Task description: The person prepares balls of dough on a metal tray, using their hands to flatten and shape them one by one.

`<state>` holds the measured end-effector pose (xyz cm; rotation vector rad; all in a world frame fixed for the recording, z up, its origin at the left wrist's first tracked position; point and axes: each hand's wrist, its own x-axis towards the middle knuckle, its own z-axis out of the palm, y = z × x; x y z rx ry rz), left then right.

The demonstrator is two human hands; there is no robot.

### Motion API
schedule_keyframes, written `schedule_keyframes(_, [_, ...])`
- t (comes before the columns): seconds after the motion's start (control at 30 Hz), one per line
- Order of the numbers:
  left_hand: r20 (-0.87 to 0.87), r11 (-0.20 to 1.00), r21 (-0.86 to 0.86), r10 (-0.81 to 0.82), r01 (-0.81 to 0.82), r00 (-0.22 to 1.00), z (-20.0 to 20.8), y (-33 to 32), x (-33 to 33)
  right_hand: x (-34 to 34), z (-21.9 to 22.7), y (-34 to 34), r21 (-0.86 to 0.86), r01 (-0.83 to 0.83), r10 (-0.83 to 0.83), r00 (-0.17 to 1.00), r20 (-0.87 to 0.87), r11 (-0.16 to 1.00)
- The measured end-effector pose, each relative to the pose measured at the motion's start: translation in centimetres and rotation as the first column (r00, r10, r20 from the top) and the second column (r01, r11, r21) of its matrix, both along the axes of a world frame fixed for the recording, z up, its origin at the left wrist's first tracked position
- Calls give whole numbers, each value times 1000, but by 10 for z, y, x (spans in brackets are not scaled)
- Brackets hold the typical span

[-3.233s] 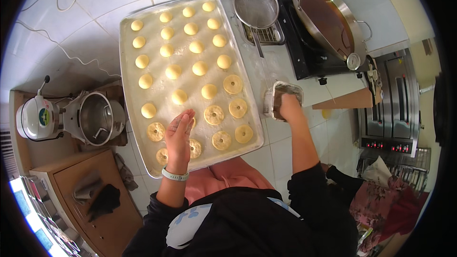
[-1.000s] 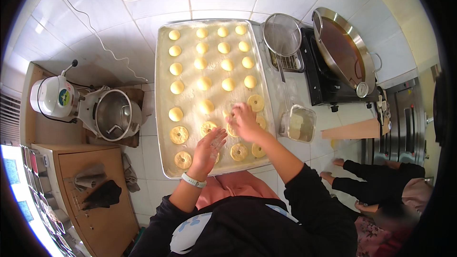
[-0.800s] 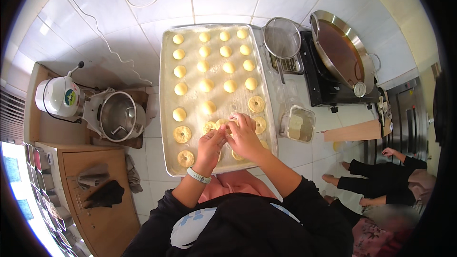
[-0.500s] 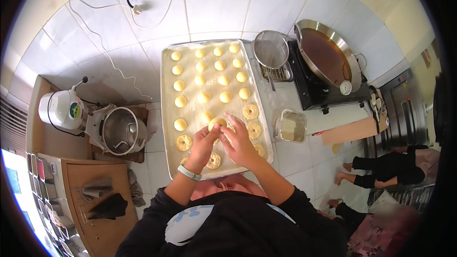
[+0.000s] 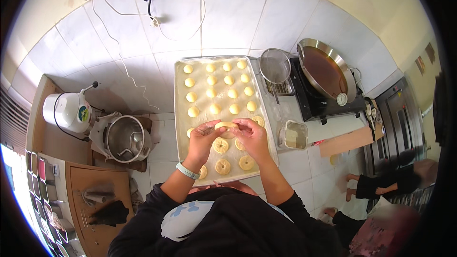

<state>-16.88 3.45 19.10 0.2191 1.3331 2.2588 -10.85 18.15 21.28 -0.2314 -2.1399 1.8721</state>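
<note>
A pale yellow dough ring [image 5: 225,125] is held up between my two hands, above the near half of a floured baking tray [image 5: 200,102]. My left hand [image 5: 203,139] pinches its left side, and my right hand [image 5: 253,139] grips its right side, thumbs toward the middle. Round dough balls [image 5: 215,109] sit in rows over the far part of the tray. Closer to me lie several flattened dough rings [image 5: 222,166] with small centre holes. My hands and forearms hide part of the near rows.
Right of the tray are a mesh strainer [image 5: 275,65], a clear container [image 5: 293,135], and a wide pan of brown liquid [image 5: 326,71] with a thermometer [image 5: 342,99] on a black stove [image 5: 309,107]. A mixer [image 5: 66,109] with a steel bowl [image 5: 124,138] stands left. Two people sit at right.
The dough was a rounded piece at my left fingertips with my right fingers spread; now both hands grip it as a ring. My view has shifted, so the tray appears lower and further right.
</note>
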Motion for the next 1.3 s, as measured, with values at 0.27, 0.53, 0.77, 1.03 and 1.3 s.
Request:
schedule_keyframes(0.27, [148, 995, 96, -32, 18, 988, 2, -20, -15, -4, 1, -12, -173, -11, 23, 997, 69, 985])
schedule_keyframes(0.53, [206, 996, -4, -91, 94, 974, 7, -44, -23, -7, 5, -36, -126, -62, 74, 993, 92, 990])
schedule_keyframes(0.77, [206, 968, -112, -199, 225, 958, 10, -68, -30, -11, 14, -59, -36, -127, 131, 983, 132, 991])
schedule_keyframes(1.03, [175, 963, -142, -205, 231, 963, 9, -93, -37, -14, 15, -85, -215, -87, 119, 983, 141, 973])
schedule_keyframes(1.3, [178, 963, -110, -225, 247, 958, 10, -119, -35, -13, 3, -116, -143, -43, 58, 993, 103, 989])
